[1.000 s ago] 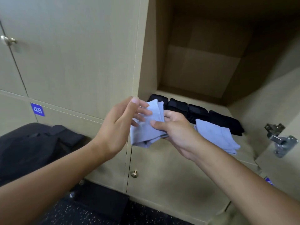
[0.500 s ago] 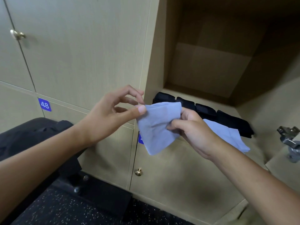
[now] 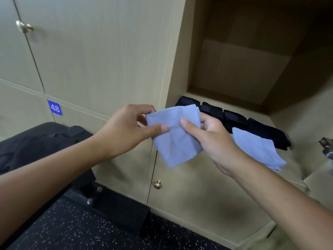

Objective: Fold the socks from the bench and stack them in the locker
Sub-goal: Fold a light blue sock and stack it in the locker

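A folded light blue sock (image 3: 177,139) hangs in the air in front of the open locker (image 3: 239,73). My left hand (image 3: 129,129) pinches its upper left edge with thumb and fingers. My right hand (image 3: 214,138) grips its right side, thumb across the front. On the locker floor lies a row of several folded black socks (image 3: 234,118). In front of them rests another folded light blue sock (image 3: 257,148), partly hidden by my right wrist.
A black padded bench (image 3: 41,141) stands at the left on a dark speckled floor (image 3: 81,231). Closed locker doors with brass knobs (image 3: 157,184) surround the open one. A blue label 48 (image 3: 55,107) marks one door. A metal hinge (image 3: 327,147) sticks out at the right.
The blue sock went from bunched between both hands to spread flat and held at both sides. The view shifted right and slightly down.
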The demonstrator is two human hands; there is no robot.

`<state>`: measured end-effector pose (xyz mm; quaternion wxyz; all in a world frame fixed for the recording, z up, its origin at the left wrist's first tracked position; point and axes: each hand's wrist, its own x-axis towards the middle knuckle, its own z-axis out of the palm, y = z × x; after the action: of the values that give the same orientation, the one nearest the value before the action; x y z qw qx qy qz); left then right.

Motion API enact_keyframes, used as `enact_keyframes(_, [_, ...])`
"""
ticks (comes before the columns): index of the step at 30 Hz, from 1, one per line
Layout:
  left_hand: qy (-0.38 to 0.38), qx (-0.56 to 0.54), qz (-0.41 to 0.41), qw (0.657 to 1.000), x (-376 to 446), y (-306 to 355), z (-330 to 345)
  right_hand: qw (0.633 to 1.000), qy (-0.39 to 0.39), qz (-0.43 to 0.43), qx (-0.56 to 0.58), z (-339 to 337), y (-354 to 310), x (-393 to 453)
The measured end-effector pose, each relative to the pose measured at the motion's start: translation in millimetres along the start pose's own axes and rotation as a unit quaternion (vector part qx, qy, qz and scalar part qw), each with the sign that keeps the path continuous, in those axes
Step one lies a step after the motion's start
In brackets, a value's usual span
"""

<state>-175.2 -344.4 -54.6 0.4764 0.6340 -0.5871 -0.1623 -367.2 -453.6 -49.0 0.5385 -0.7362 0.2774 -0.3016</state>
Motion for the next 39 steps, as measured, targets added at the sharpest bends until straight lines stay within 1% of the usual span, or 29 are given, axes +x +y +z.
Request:
enact_keyframes(3, [0.008, 0.040, -0.027, 0.999, 1.4, -2.0, -5.5, 1.000, 0.030, -0.004, -0.007, -3.2, 0.4, 2.8])
enact_keyframes(5, [0.017, 0.057, -0.040, 0.997, 2.7, -1.9, -6.9, 0.999, 0.033, 0.000, -0.009, -4.3, 1.0, 4.0])
enact_keyframes(8, [0.021, 0.055, -0.043, 0.997, 2.6, 0.3, -5.4, 1.000, 0.021, 0.019, -0.004, -4.2, 2.4, 4.5])
enact_keyframes(10, [0.021, 0.031, -0.027, 0.999, 1.7, 1.6, -4.3, 0.999, 0.031, 0.031, 0.013, -7.5, 4.4, 5.9])
enact_keyframes(13, [0.045, -0.015, -0.002, 0.999, -3.1, 7.4, -2.6, 0.987, 0.091, 0.066, 0.117, -19.4, 1.1, 6.9])
enact_keyframes(15, [0.047, -0.013, 0.022, 0.999, -7.6, 10.9, 0.4, 0.970, 0.123, 0.096, 0.187, -29.6, -5.1, 4.8])
enact_keyframes(17, [0.014, 0.000, 0.048, 0.999, -14.8, 15.2, 6.7, 0.958, 0.136, 0.118, 0.225, -37.5, -8.7, 2.4])
enact_keyframes(21, [-0.091, 0.052, 0.085, 0.991, -27.7, 20.4, 25.6, 0.934, 0.162, 0.151, 0.279, -38.9, -5.3, 1.6])
enact_keyframes(23, [-0.132, 0.091, 0.079, 0.984, -32.1, 22.1, 35.4, 0.925, 0.189, 0.165, 0.284, -34.3, -2.3, 3.3])
enact_keyframes(25, [-0.162, 0.145, 0.050, 0.975, -34.8, 25.5, 44.0, 0.921, 0.205, 0.171, 0.284, -29.2, -0.1, 5.9])
enact_keyframes(28, [-0.190, 0.200, 0.011, 0.961, -36.9, 34.0, 51.1, 0.924, 0.212, 0.172, 0.266, -20.9, 3.0, 9.5])
enact_keyframes(30, [-0.179, 0.194, 0.003, 0.965, -35.1, 31.6, 52.2, 0.929, 0.216, 0.170, 0.246, -16.0, 6.3, 11.6])
enact_keyframes(33, [-0.147, 0.153, 0.005, 0.977, -31.9, 21.0, 51.5, 0.934, 0.231, 0.160, 0.222, -13.4, 8.6, 13.0])
enact_keyframes(35, [-0.134, 0.126, -0.001, 0.983, -29.1, 17.3, 48.6, 0.931, 0.243, 0.150, 0.225, -14.5, 8.7, 13.2])
enact_keyframes(39, [-0.115, 0.111, -0.031, 0.987, -21.8, 8.9, 39.2, 0.928, 0.269, 0.136, 0.217, -16.1, 11.8, 12.8])
